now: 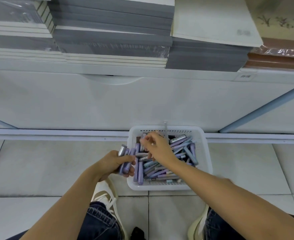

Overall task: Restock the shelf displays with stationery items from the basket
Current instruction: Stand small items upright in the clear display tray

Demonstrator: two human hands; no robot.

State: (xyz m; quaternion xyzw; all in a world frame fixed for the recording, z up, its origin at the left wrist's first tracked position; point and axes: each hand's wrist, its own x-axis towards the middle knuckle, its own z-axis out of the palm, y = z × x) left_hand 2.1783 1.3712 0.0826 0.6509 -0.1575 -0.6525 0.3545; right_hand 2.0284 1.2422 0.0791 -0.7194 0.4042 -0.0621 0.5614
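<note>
Left hand (pixel 114 164) grasps purple pen bundle (pixel 127 159), long axes 12-to-6, at 9 o'clock of basket (pixel 207 158). Right hand (pixel 158 149), nearer, over loose pens (pixel 179 149) inside; fingertips (pixel 147 139) curled toward 11 o'clock, grip undeterminable.

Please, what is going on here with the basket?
A person bends over a white basket of pens on the floor. The left hand grips a few purple pens; the right hand reaches in among the rest, though blur hides whether it has one. Notebook stacks sit on the shelf above.
</note>
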